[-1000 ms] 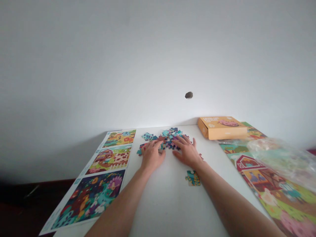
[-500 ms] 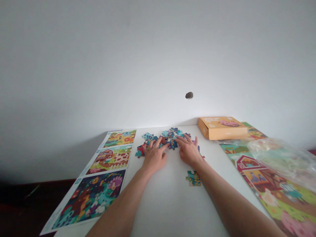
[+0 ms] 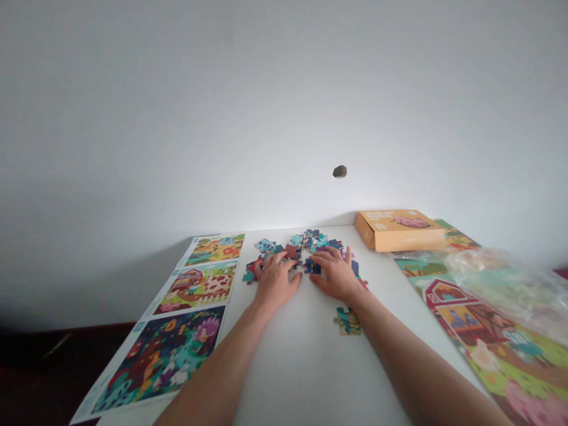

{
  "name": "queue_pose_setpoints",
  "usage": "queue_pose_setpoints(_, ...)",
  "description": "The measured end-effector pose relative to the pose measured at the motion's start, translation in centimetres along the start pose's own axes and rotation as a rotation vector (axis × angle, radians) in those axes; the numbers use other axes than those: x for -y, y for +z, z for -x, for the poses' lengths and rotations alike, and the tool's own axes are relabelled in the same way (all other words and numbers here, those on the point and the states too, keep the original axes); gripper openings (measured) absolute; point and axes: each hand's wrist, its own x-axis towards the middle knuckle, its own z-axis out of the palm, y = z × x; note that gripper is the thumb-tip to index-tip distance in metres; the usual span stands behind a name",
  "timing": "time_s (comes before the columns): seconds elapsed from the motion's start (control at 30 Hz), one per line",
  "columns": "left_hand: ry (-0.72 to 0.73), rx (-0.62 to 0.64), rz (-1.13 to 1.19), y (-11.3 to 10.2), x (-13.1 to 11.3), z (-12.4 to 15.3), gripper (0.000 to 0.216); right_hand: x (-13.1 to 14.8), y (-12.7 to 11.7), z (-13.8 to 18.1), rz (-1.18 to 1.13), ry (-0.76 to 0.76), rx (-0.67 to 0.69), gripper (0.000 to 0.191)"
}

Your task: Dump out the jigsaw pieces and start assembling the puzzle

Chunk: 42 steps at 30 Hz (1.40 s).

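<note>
Wall [image 3: 222,118]: pale, plain, is rising behind everything at twelve o'clock. 
Table [image 3: 293,367]: white, is reaching that wall; directions are being read from its middle. 
Farm picture [image 3: 470,331]: large, with barn and hen, is lying at three o'clock. 
Picture sheet [image 3: 186,290]: three printed scenes in a column, is lying at nine o'clock. 
Plastic wrap [image 3: 501,281]: clear, crumpled, is resting upon the farm picture, towards two o'clock. 
Box [image 3: 402,228]: orange, is sitting near the wall at one o'clock. 
Puzzle pieces [image 3: 309,241]: a loose, multicoloured heap, are lying at twelve o'clock, partly under both hands. 
Left hand [image 3: 276,283]: palm down, is resting at the heap's near left; fingers are spreading moderately, visibly gripping nothing. 
Right hand [image 3: 337,277]: palm down, is covering the heap's near right; fingers are fanning wide, the little finger standing apart. 
Single piece [image 3: 348,322]: teal and yellow, is lying at three o'clock, just beside the right forearm. 
Hole [image 3: 339,171]: dark, is showing in the wall, towards one o'clock.
</note>
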Motion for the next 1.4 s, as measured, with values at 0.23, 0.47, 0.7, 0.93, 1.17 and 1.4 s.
queue_pose_setpoints(0.23,-0.031,-0.011,-0.010,0.1,0.0,0.0,0.024,0.0,-0.2,-0.1,-0.004,0.018,-0.062,0.036)
queue_pose_setpoints(0.47,-0.035,-0.025,-0.003,0.0,0.0,0.1,0.020,-0.8,0.4,-0.3,0.056,0.283,-0.183,0.037)
queue_pose_setpoints(0.7,-0.021,-0.087,0.029,-0.3,-0.2,0.0,0.021,-1.0,-0.1,-0.5,0.023,0.298,-0.261,0.026)
queue_pose_setpoints(0.93,0.175,-0.103,0.295,-1.3,-1.0,0.0,0.027,0.6,-0.9,-0.2,-0.458,0.027,-0.274,0.018)
queue_pose_setpoints(1.17,0.017,0.029,0.770,-0.8,-1.3,0.1,0.031,1.3,-0.7,0.2,-0.798,0.027,-0.269,0.025)
queue_pose_setpoints(1.4,0.119,0.260,0.898,-2.0,-2.0,0.7,0.024,-0.1,-0.6,0.2,-0.802,0.194,-0.492,0.022)
